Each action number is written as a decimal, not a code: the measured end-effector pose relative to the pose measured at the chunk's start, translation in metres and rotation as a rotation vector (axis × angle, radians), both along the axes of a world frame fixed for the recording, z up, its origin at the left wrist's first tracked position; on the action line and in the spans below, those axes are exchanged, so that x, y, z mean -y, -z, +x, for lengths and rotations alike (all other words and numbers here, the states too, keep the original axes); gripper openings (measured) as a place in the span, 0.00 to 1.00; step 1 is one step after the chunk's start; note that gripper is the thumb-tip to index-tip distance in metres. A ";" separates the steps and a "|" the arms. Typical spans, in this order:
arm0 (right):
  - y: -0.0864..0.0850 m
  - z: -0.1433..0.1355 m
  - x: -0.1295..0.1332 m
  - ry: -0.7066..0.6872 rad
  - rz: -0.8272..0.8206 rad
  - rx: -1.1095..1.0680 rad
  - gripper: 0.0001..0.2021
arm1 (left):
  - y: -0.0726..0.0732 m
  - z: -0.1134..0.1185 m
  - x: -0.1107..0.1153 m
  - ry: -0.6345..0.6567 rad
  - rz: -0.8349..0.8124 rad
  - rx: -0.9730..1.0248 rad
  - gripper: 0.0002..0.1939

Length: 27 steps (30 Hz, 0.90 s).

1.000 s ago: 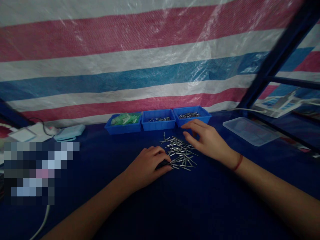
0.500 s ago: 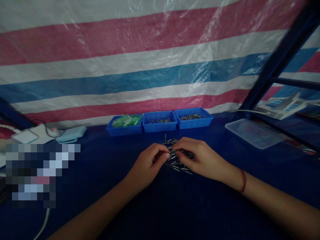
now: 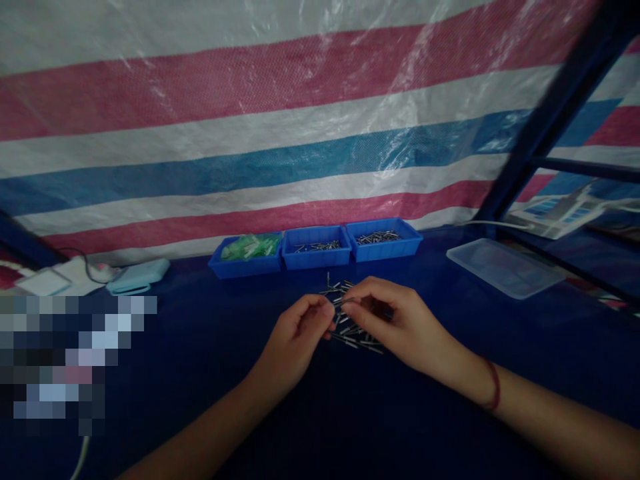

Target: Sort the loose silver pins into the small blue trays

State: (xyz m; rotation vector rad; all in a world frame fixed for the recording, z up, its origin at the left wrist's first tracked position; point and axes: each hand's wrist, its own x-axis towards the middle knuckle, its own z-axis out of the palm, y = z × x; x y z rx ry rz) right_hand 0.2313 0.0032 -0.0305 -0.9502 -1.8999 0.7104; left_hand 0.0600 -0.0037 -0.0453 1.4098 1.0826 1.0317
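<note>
A loose pile of thin metal rivets lies on the dark blue table. At the pile's left edge is my left hand, thumb and fingers pressed together; anything between them is too small to name. My right hand, with a red band at the wrist, pinches over the pile, its fingertips close to the left ones. What it pinches cannot be made out. Behind stand three blue trays: the left tray bears green plastic packets, while the middle tray and right tray bear small metal pieces.
A translucent lid lies at the right on the table. Near the back left are a light blue case, a white box and cables. A striped sheet hangs behind, and a dark metal frame rises at the right.
The fingers of my left hand have closed more, and my right thumb and forefinger have come together. The view has shifted slightly.
</note>
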 end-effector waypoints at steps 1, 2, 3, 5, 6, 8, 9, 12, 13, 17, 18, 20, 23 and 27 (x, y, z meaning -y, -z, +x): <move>0.000 0.000 0.000 0.007 -0.002 -0.020 0.05 | 0.000 0.000 0.000 0.023 0.000 -0.009 0.10; 0.000 0.000 0.001 0.009 -0.007 -0.037 0.05 | 0.001 0.001 0.000 0.042 0.002 -0.016 0.10; 0.000 -0.001 0.001 0.009 -0.014 -0.054 0.05 | 0.001 0.001 0.001 0.055 0.007 -0.021 0.10; -0.001 -0.002 0.002 0.001 -0.038 -0.084 0.05 | 0.000 0.001 0.002 0.068 0.016 -0.028 0.11; -0.001 -0.002 0.002 -0.005 -0.050 -0.097 0.05 | -0.001 0.001 0.002 0.070 0.017 -0.030 0.11; 0.000 -0.002 0.002 -0.017 -0.072 -0.114 0.05 | -0.001 0.000 0.003 0.079 0.015 -0.026 0.11; 0.000 -0.002 0.002 -0.021 -0.078 -0.120 0.05 | -0.001 0.000 0.004 0.086 0.016 -0.024 0.10; 0.000 -0.002 0.002 -0.027 -0.080 -0.119 0.05 | -0.001 0.001 0.004 0.111 0.026 -0.027 0.10; 0.000 -0.002 0.003 -0.028 -0.080 -0.118 0.05 | -0.001 0.001 0.004 0.114 0.031 -0.032 0.10; -0.001 -0.002 0.004 -0.031 -0.067 -0.120 0.04 | -0.001 0.002 0.004 0.103 0.033 -0.024 0.09; -0.001 -0.002 0.004 -0.034 -0.060 -0.120 0.05 | -0.002 0.002 0.004 0.102 0.030 -0.014 0.09; -0.001 -0.002 0.005 -0.040 -0.042 -0.119 0.05 | -0.003 0.003 0.005 0.097 0.027 0.014 0.08; -0.002 -0.002 0.005 -0.036 -0.023 -0.116 0.05 | -0.005 0.004 0.006 0.088 0.030 0.049 0.06; -0.002 -0.002 0.005 -0.020 -0.046 -0.125 0.04 | -0.005 0.004 0.006 0.067 0.048 0.048 0.06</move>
